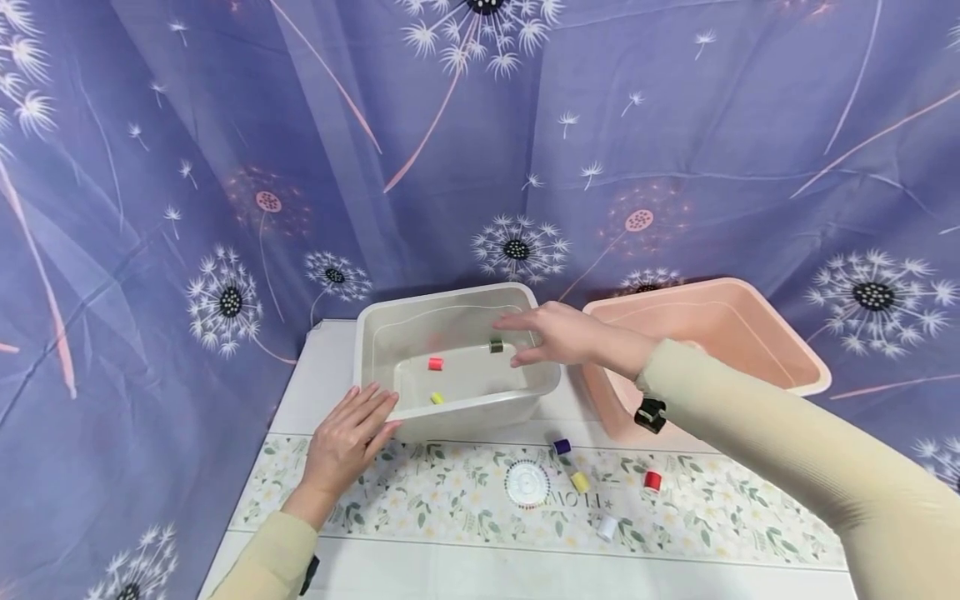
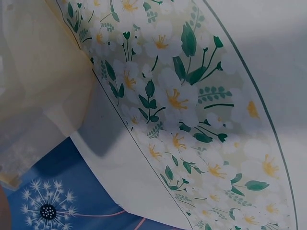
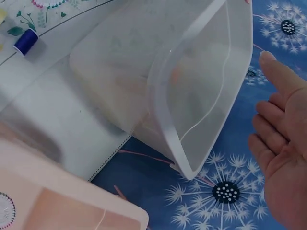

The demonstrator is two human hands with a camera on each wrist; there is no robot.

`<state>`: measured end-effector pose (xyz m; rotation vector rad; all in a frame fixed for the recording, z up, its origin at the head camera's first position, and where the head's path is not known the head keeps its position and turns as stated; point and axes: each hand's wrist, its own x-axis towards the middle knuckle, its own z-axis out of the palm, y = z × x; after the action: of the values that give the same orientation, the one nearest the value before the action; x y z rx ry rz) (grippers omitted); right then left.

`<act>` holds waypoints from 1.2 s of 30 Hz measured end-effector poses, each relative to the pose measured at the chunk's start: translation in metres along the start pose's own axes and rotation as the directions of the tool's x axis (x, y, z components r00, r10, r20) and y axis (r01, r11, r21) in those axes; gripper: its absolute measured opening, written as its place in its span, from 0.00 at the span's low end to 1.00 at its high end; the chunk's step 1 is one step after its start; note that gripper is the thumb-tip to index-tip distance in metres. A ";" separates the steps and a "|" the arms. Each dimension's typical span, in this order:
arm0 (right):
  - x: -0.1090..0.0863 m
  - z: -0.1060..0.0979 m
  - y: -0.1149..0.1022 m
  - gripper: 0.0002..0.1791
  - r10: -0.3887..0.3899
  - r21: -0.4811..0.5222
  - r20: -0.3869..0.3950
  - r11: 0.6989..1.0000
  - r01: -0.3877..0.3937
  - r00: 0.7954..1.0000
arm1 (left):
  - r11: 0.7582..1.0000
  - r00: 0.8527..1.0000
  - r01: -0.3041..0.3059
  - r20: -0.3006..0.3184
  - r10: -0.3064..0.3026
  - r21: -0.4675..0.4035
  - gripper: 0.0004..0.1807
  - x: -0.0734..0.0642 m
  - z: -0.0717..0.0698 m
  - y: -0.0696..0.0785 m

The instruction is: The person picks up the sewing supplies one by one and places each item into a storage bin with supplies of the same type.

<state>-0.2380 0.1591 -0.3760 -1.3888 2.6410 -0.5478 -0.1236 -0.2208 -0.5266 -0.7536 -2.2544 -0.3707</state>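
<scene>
My left hand lies with straight fingers on the near left rim of a whitish plastic bin. Over the right end of this bin is my right hand, its fingers spread and holding nothing. The right wrist view also shows that hand with palm bare. Within the bin I see a red thread spool, a yellow spool and a dark olive spool, the last close to my right fingertips.
A pink bin stands at right, with a pin wheel inside. On the floral table strip lie a dark blue spool, a yellow spool, a red spool, a white spool and another pin wheel. A curtain hangs behind.
</scene>
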 end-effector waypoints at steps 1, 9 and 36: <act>-0.004 -0.001 -0.001 0.37 0.007 0.003 -0.003 1.000 -0.007 1.000 | 1.000 1.000 0.001 0.000 -0.001 0.000 0.36 0.000 0.000 0.000; -0.031 0.001 -0.008 0.39 0.023 -0.014 -0.027 1.000 -0.024 0.999 | 1.000 1.000 0.004 -0.004 -0.004 -0.006 0.36 -0.001 0.001 0.000; -0.101 0.045 -0.025 0.38 0.015 0.025 -0.215 1.000 -0.010 0.976 | 1.000 1.000 0.009 -0.013 -0.009 -0.010 0.34 -0.002 0.003 0.001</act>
<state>-0.1484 0.2164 -0.4160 -1.3765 2.7968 -0.7663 -0.1235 -0.2199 -0.5300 -0.7438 -2.2456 -0.3901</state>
